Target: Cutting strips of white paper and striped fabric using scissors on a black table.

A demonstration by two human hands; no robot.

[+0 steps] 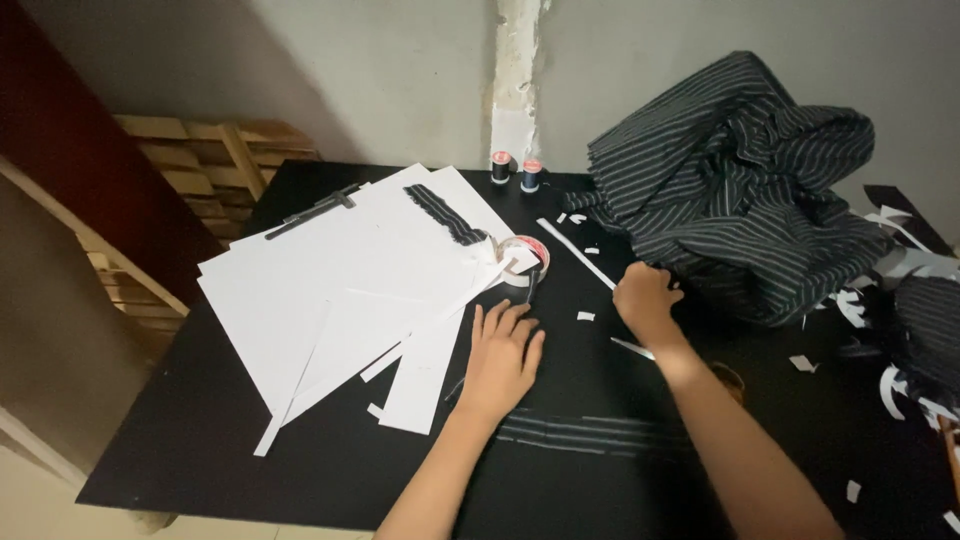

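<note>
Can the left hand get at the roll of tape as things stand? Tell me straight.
Probably yes. The left hand lies flat on the black table, and the roll of tape sits just beyond its fingertips. Only the edges of the white paper sheets lie beside that path; nothing covers the roll.

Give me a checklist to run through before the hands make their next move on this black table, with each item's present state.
1. Left hand flat, palm down on the table: ok.
2. Right hand closed at the edge of the striped fabric: ok; what it grips, cannot tell.
3. Tape roll within reach, just beyond the left hand: ok.
4. White paper sheets lying flat, beside the left hand: ok.
5. Two thread spools upright at the back edge: ok.
6. Surface free of scraps: not ok, paper scraps lie scattered.
</note>
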